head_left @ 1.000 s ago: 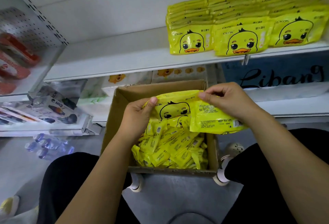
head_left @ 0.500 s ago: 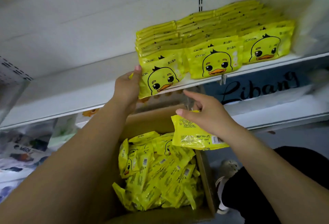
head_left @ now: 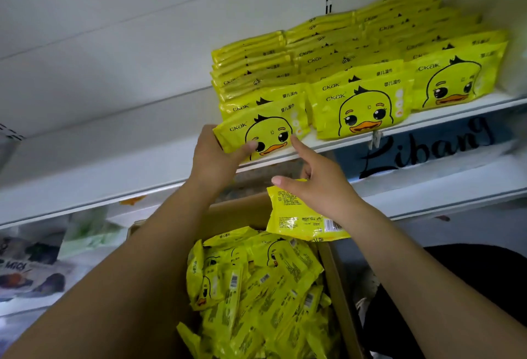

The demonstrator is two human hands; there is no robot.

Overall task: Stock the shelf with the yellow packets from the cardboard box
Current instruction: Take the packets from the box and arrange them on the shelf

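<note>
On the shelf (head_left: 427,119) leans a yellow duck-faced packet (head_left: 266,130), seemingly glossy.

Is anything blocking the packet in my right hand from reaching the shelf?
Partly: the left hand grips a front packet on the left row, just above the right-hand packet. The shelf left of that row shows nothing in the way.

Packets (head_left: 362,73) on shelf (head_left: 427,119), box (head_left: 339,296) below.

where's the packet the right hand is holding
Head view, just right of centre: the packet hangs from the right hand over the box, below the shelf edge.
</note>
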